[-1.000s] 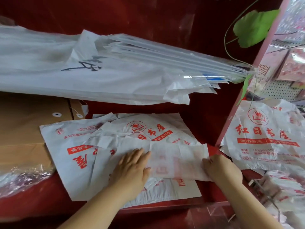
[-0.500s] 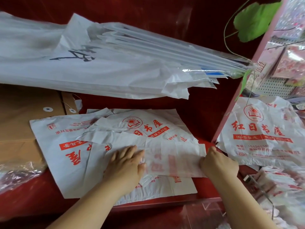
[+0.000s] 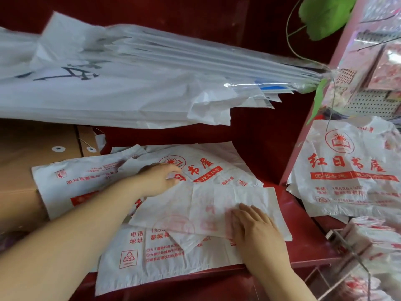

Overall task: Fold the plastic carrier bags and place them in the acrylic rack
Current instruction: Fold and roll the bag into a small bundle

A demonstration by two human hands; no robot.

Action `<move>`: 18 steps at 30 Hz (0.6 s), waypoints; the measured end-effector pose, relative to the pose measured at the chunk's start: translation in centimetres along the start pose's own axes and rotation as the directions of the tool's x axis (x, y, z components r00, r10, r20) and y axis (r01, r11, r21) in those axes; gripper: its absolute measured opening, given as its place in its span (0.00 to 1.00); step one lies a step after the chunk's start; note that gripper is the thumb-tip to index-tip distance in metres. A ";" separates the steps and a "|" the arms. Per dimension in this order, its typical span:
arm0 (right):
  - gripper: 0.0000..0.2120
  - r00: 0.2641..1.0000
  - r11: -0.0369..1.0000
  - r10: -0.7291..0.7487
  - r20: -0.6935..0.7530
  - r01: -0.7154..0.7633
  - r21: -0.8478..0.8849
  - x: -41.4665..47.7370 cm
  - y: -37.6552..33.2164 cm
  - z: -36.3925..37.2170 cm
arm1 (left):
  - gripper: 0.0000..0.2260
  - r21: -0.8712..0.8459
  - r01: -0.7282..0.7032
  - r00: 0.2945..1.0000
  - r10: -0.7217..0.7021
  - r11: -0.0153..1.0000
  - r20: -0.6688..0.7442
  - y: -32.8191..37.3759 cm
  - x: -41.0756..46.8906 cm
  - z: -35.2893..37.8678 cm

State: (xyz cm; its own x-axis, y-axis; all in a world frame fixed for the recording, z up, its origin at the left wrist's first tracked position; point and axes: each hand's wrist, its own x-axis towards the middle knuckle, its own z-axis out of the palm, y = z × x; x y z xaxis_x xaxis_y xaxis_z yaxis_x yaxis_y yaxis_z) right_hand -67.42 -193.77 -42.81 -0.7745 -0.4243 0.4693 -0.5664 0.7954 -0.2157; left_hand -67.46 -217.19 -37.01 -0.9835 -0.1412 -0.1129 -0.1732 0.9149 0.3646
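Two hands: right hand flat on the carrier bag, fingers together; left hand curled (grip unclear).

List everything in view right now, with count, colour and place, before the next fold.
half-folded bag: one, white with faint red print, centre right
flat carrier bags: several overlapping, white with red print, centre
red shelf: one, dark red, beneath the bags
loose bags: a heap, white and red, right
acrylic rack: one, clear, lower right, holding folded bags
wrapped sheets: one bundle, white, across the top
envelopes: a stack, brown, left
leaf: one, green, top right
left hand: centre left, on the bags, fingers curled, grip unclear
right hand: flat, pressing the half-folded bag
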 end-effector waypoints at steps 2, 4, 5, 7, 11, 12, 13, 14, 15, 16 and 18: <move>0.17 1.000 1.000 0.016 0.013 -0.016 0.007 0.1 0.2 0.1 | 0.15 -0.028 0.021 0.996 -0.018 0.999 0.084 -0.4 1.1 -0.3; 0.17 0.999 1.000 0.024 0.026 -0.024 0.001 0.3 0.3 0.0 | 0.14 -0.032 0.013 0.994 -0.010 0.999 0.107 -0.2 1.6 -0.4; 0.17 0.999 1.000 0.031 0.034 -0.031 0.001 0.3 0.3 0.0 | 0.14 -0.021 0.008 0.994 -0.006 1.000 0.109 0.0 1.7 -0.4; 0.17 0.999 1.000 0.031 0.024 -0.031 -0.002 0.2 0.3 0.1 | 0.13 -0.009 0.013 0.992 -0.012 1.000 0.124 0.2 1.9 -0.7; 0.17 0.997 1.000 0.016 -0.076 -0.016 0.001 0.3 0.8 0.5 | 0.10 -0.042 0.035 0.984 -0.027 0.998 0.175 0.2 1.8 -1.7; 0.16 0.993 1.000 0.012 -0.117 -0.011 0.013 0.4 1.0 0.5 | 0.07 -0.045 0.034 0.983 -0.025 0.998 0.179 0.3 1.7 -2.0; 0.15 0.988 1.000 0.009 -0.153 -0.005 0.029 0.4 1.2 0.5 | 0.04 -0.049 0.041 0.984 -0.031 0.998 0.177 0.3 1.6 -2.2; 0.12 0.982 0.999 0.000 -0.189 0.008 0.039 0.4 1.4 0.5 | 0.01 -0.061 0.043 0.985 -0.032 0.997 0.168 0.3 1.4 -2.5; 0.10 0.977 0.999 -0.011 -0.214 0.021 0.045 0.3 1.6 0.5 | 0.04 -0.082 0.041 0.987 -0.027 0.996 0.161 0.1 1.3 -2.7; 0.09 0.972 0.998 -0.023 -0.232 0.034 0.045 0.3 1.7 0.5 | 0.08 -0.114 0.044 0.986 -0.025 0.992 0.162 0.0 1.1 -2.9; 0.10 0.965 0.997 -0.048 -0.258 0.062 0.045 0.1 1.8 0.6 | 0.10 -0.175 0.066 0.983 -0.034 0.982 0.182 -0.1 0.5 -3.1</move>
State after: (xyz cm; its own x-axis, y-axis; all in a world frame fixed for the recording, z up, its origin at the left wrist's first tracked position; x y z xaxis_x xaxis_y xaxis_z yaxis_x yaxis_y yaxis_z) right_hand -68.72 -192.64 -43.64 -0.6472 -0.3363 0.6841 -0.6257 0.7469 -0.2248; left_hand -68.12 -218.55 -34.24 -0.9514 -0.1007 -0.2912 -0.2441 0.8232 0.5126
